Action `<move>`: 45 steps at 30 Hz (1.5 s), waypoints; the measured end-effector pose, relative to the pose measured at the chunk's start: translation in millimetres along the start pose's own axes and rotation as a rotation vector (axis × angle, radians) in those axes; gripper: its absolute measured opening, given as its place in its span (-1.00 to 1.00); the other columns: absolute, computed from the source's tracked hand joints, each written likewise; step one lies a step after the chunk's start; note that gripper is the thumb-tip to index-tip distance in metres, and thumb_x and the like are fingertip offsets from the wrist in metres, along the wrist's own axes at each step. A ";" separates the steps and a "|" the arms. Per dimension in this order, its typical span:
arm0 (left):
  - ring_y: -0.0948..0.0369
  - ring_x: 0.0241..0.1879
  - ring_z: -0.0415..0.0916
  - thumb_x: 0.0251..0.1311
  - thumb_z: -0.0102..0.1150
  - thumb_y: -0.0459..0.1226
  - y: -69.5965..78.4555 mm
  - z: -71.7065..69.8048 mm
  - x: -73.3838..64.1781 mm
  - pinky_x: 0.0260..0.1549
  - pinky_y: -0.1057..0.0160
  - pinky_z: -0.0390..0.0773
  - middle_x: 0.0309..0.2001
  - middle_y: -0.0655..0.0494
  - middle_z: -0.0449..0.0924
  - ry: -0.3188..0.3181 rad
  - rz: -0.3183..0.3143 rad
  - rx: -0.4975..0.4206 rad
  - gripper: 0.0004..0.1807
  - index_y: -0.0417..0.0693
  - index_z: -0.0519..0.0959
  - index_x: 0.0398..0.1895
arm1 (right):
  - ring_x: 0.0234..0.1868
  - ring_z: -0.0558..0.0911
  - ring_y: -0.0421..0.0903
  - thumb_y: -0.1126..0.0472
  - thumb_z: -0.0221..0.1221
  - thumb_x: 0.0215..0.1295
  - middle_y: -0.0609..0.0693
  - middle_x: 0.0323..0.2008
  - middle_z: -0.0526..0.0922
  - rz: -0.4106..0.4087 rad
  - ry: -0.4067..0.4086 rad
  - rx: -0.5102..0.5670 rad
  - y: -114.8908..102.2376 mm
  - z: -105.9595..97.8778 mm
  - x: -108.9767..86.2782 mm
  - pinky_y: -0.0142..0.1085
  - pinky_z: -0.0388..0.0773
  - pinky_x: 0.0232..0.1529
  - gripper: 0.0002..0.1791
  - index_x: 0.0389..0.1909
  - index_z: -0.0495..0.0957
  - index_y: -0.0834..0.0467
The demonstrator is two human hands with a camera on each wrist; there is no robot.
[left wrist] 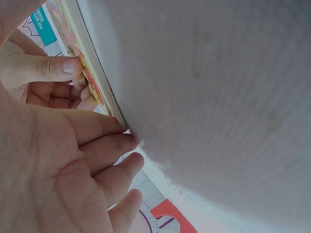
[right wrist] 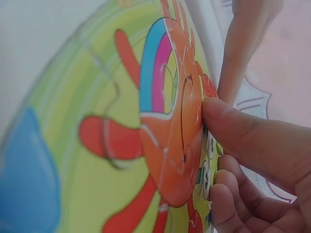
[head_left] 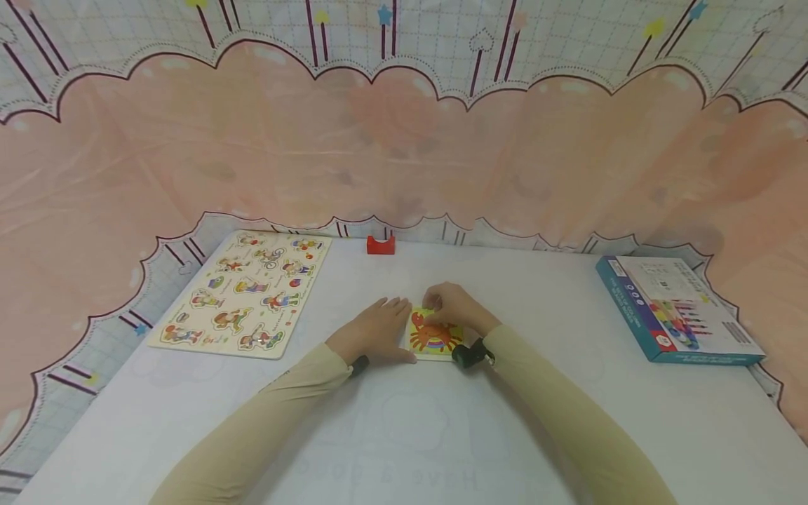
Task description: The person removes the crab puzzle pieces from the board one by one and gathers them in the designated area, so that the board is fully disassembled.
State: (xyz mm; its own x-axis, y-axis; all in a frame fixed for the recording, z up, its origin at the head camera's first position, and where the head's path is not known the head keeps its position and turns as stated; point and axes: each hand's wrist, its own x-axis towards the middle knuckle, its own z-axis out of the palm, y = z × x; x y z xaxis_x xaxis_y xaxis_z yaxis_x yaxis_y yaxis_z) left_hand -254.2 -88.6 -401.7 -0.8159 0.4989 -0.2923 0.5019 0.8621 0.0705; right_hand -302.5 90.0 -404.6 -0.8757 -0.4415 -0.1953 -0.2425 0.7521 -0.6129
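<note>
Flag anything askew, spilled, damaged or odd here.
In the right wrist view, the crab puzzle shows a ragged yellow edge by the right hand, maybe an unseated piece; the grip hides too much to tell. Nothing else stands out.

From your head, one camera looks forward and down across the table (head_left: 379, 421); at close range, your wrist cameras face your fingers (left wrist: 121, 174), sharing the crab puzzle (head_left: 434, 337).

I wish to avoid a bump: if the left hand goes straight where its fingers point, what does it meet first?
Probably the crab puzzle, close against the left hand, perhaps even touching; beyond it, the right hand.
</note>
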 end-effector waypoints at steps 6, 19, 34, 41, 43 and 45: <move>0.03 0.47 -0.03 -0.02 0.17 0.29 -0.4 -1.8 -0.2 0.47 0.04 -0.05 0.47 -0.06 0.03 -0.007 0.003 0.000 0.10 -0.14 0.04 0.45 | -0.30 0.54 -0.08 0.17 0.37 0.05 0.08 -0.21 0.64 -0.030 0.004 -0.020 0.5 -1.1 0.5 -0.38 0.60 -0.34 -0.75 -0.27 0.59 0.18; 0.02 0.47 -0.04 -0.02 0.18 0.29 -0.1 -1.5 -0.4 0.47 0.04 -0.05 0.47 -0.06 0.03 -0.004 0.007 -0.010 0.10 -0.15 0.04 0.45 | -0.31 0.53 -0.10 0.19 0.36 0.05 0.08 -0.20 0.63 -0.035 -0.007 -0.016 0.8 -1.3 -0.8 -0.41 0.57 -0.38 -0.69 -0.19 0.59 0.20; 0.02 0.48 -0.06 -0.01 0.17 0.29 -0.5 -1.9 -1.9 0.47 0.05 -0.05 0.48 -0.06 0.00 -0.016 0.001 -0.023 0.10 -0.15 0.02 0.46 | -0.25 0.56 -0.09 0.17 0.37 0.05 0.07 -0.23 0.65 -0.067 0.037 -0.034 2.0 0.9 -2.7 -0.37 0.60 -0.25 -0.65 -0.13 0.63 0.20; 0.04 0.49 -0.11 0.00 0.14 0.30 -0.8 0.7 -1.4 0.48 0.06 -0.06 0.50 -0.03 -0.06 -0.034 -0.006 -0.022 0.12 -0.13 -0.04 0.47 | -0.28 0.57 -0.11 0.15 0.38 0.03 0.07 -0.23 0.68 -0.096 0.044 -0.029 4.7 1.1 -2.8 -0.38 0.61 -0.27 -0.65 -0.16 0.63 0.22; 0.05 0.49 -0.11 0.00 0.13 0.31 -0.8 1.2 -1.0 0.48 0.07 -0.07 0.50 -0.03 -0.07 -0.039 -0.008 -0.018 0.12 -0.13 -0.05 0.48 | -0.29 0.57 -0.11 0.16 0.38 0.03 0.07 -0.23 0.68 -0.099 0.047 -0.023 4.6 1.3 -2.8 -0.39 0.61 -0.28 -0.65 -0.16 0.63 0.22; 0.06 0.50 -0.12 0.00 0.12 0.31 -1.0 1.9 -0.6 0.48 0.07 -0.07 0.50 -0.02 -0.08 -0.041 -0.007 -0.011 0.13 -0.13 -0.06 0.48 | -0.29 0.57 -0.12 0.15 0.38 0.03 0.07 -0.23 0.68 -0.096 0.049 -0.020 4.2 1.5 -3.0 -0.40 0.61 -0.30 -0.66 -0.17 0.63 0.22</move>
State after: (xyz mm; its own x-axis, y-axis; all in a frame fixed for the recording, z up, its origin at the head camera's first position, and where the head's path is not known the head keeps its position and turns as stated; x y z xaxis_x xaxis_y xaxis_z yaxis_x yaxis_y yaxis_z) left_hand -253.7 -90.0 -403.4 -0.8069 0.4891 -0.3313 0.4929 0.8665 0.0789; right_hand -300.2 93.8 -407.7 -0.8676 -0.4874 -0.0985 -0.3335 0.7174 -0.6117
